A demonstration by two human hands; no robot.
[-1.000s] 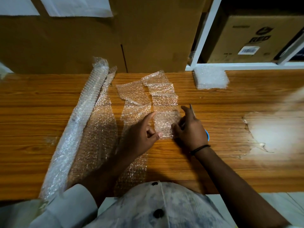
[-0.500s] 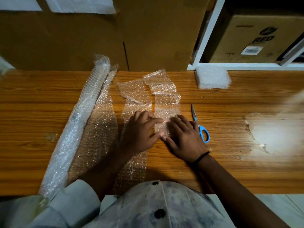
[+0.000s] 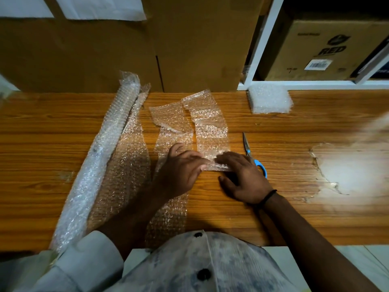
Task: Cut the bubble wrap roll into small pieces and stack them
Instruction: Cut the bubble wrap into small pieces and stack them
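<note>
Cardboard box (image 3: 299, 60) on the white shelf (image 3: 257, 47), upper right: the word "RED" was printed in dark capitals beneath a logo; a white barcode label (image 3: 318, 64) sat below it, its digits too small to read

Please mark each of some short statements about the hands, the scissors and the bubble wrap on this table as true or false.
1. The scissors lie on the table, just right of the right hand. True.
2. The bubble wrap roll lies to the right of both hands. False: it lies to the left of the left hand.
3. Both hands touch the near end of a bubble wrap strip. True.
4. The stack of cut pieces sits at the near edge of the table. False: it sits at the far edge, just below the white shelf.
5. The scissors have red handles. False: the handles are blue.
</note>
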